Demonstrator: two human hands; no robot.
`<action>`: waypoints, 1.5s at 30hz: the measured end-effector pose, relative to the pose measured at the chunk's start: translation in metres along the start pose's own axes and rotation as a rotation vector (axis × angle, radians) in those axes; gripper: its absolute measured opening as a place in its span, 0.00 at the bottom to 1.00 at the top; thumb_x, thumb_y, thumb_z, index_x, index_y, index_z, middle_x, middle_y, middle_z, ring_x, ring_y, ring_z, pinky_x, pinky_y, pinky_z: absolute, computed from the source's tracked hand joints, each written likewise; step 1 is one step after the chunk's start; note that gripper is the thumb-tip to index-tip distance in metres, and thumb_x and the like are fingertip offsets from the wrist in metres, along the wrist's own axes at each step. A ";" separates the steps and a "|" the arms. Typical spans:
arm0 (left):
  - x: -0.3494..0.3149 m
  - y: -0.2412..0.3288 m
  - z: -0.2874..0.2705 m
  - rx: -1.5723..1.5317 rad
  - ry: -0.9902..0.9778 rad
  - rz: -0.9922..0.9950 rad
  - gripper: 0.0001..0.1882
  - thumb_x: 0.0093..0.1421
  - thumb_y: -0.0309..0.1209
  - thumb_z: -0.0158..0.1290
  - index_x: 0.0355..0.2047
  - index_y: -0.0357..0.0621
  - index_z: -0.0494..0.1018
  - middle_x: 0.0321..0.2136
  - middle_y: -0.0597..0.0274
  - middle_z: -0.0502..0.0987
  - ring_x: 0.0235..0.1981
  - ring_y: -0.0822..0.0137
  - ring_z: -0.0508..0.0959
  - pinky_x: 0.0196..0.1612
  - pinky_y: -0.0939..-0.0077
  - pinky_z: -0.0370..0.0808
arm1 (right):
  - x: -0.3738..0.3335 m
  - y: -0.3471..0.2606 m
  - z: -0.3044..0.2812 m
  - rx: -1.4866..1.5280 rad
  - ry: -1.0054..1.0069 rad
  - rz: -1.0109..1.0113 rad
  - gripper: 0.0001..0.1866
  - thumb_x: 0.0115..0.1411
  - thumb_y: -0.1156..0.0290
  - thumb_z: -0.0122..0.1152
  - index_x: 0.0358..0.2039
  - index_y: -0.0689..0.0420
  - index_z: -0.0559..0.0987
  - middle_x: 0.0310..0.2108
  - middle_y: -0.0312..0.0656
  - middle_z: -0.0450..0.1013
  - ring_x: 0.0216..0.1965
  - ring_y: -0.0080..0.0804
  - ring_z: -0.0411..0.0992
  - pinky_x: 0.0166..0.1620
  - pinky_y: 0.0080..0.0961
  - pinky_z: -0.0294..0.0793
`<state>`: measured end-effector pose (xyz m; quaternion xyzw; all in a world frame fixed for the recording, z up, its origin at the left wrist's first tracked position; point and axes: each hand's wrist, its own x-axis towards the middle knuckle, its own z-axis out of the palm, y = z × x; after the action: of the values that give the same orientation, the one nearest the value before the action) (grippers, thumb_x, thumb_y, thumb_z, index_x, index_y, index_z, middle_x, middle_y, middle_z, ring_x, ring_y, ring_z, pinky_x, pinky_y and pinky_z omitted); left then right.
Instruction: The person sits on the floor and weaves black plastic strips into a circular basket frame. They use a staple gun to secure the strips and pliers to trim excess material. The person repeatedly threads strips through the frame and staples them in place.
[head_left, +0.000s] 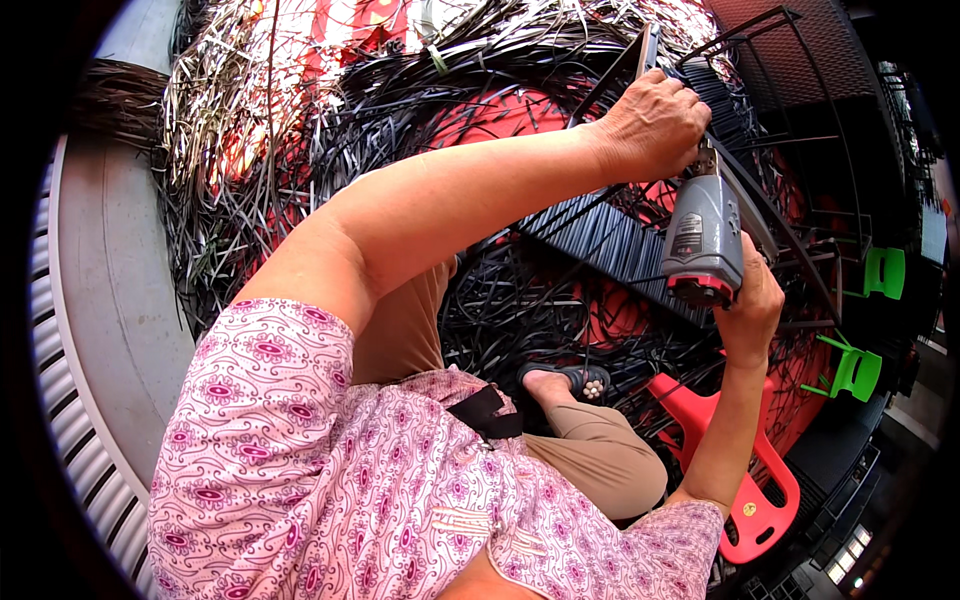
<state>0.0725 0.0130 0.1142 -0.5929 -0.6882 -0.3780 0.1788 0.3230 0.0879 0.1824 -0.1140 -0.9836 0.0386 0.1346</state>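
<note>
My right hand (pixel 755 305) is wrapped round the handle of a grey pneumatic staple gun (pixel 703 230) with a red-trimmed end cap. The tool's nose points away from me, right below my left hand (pixel 658 125). My left arm reaches across to the far right, and that hand is closed over a dark furniture frame (pixel 648 50); its fingertips are hidden behind the knuckles. Woven dark strips form a panel (pixel 610 250) on the frame, beneath and left of the staple gun. Where the nose meets the frame is partly covered by my hand.
Loose dark plastic strips (pixel 240 120) lie heaped over a red floor covering. A red plastic stool or chair (pixel 765 480) is beside my right arm. Green small chairs (pixel 855 370) and a thin metal frame (pixel 800 80) stand at right. A ridged grey surface (pixel 85 430) runs along the left.
</note>
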 end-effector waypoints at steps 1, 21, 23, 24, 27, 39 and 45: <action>0.000 0.000 0.001 0.006 0.001 0.006 0.12 0.51 0.37 0.57 0.31 0.42 0.78 0.29 0.57 0.78 0.36 0.58 0.78 0.46 0.63 0.70 | 0.000 0.000 0.000 -0.005 0.004 -0.010 0.34 0.49 0.67 0.72 0.56 0.63 0.72 0.41 0.56 0.77 0.41 0.57 0.77 0.44 0.42 0.77; 0.001 -0.002 0.002 0.041 -0.024 0.038 0.10 0.51 0.35 0.54 0.30 0.41 0.76 0.30 0.56 0.78 0.36 0.58 0.78 0.46 0.62 0.70 | 0.005 0.012 -0.007 0.009 -0.015 -0.066 0.35 0.47 0.68 0.74 0.56 0.63 0.73 0.40 0.56 0.77 0.40 0.54 0.78 0.44 0.40 0.77; 0.001 -0.001 0.002 0.039 -0.022 0.035 0.10 0.51 0.34 0.54 0.30 0.41 0.76 0.30 0.56 0.78 0.36 0.58 0.78 0.46 0.63 0.70 | 0.004 0.015 -0.006 0.007 -0.017 -0.070 0.36 0.45 0.68 0.75 0.56 0.63 0.73 0.41 0.55 0.78 0.41 0.54 0.78 0.44 0.39 0.78; 0.000 -0.001 0.002 0.038 -0.021 0.033 0.10 0.51 0.34 0.54 0.30 0.41 0.76 0.30 0.56 0.78 0.37 0.58 0.78 0.46 0.63 0.70 | 0.004 0.016 -0.006 0.006 -0.017 -0.072 0.37 0.45 0.68 0.75 0.56 0.63 0.73 0.41 0.55 0.78 0.41 0.54 0.78 0.45 0.39 0.78; 0.001 -0.001 0.001 0.036 -0.016 0.040 0.10 0.52 0.34 0.54 0.30 0.41 0.76 0.30 0.56 0.78 0.36 0.58 0.78 0.46 0.63 0.70 | 0.004 0.018 -0.007 0.026 -0.022 -0.076 0.38 0.43 0.69 0.76 0.56 0.64 0.73 0.42 0.55 0.78 0.42 0.53 0.78 0.46 0.38 0.78; 0.001 -0.003 0.000 0.043 -0.027 0.052 0.09 0.52 0.32 0.53 0.30 0.41 0.75 0.30 0.56 0.77 0.37 0.58 0.78 0.46 0.63 0.69 | 0.012 0.017 -0.013 0.106 -0.006 -0.080 0.32 0.46 0.71 0.72 0.53 0.65 0.74 0.39 0.54 0.78 0.39 0.52 0.78 0.42 0.38 0.77; 0.001 -0.003 0.002 0.058 -0.015 0.060 0.09 0.52 0.32 0.53 0.30 0.41 0.75 0.30 0.56 0.77 0.36 0.59 0.78 0.46 0.64 0.69 | 0.012 0.020 -0.014 0.110 -0.006 -0.090 0.30 0.47 0.72 0.71 0.53 0.65 0.74 0.38 0.55 0.78 0.38 0.52 0.78 0.41 0.38 0.77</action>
<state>0.0700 0.0152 0.1132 -0.6107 -0.6821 -0.3478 0.2021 0.3196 0.1104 0.1971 -0.0621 -0.9845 0.0869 0.1394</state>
